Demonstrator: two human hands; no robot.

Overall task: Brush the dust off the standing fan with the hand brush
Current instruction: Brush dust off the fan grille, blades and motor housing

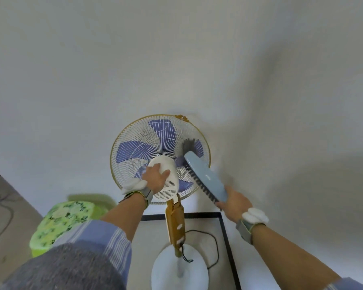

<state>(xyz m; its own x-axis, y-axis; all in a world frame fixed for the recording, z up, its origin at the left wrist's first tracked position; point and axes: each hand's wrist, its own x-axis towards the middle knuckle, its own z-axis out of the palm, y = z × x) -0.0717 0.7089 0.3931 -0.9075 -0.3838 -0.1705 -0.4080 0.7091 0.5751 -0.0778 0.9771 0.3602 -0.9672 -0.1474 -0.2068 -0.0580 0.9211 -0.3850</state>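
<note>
Brushing: my R hand (pixel 235 203) grips hand brush (pixel 205 176), bristles on fan grille (pixel 134 147).
L hand (pixel 155 176): grasping motor housing (pixel 172 187).

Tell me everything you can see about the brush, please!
The hand brush is long, with a smooth light-blue back that looks like plastic and dark bristles along one edge. It slants up and away from the person, blue back toward the camera. The right hand grips its near end. At the far end the bristles splay out and press on the white wire grille of the standing fan. Nothing else touches it.
</note>
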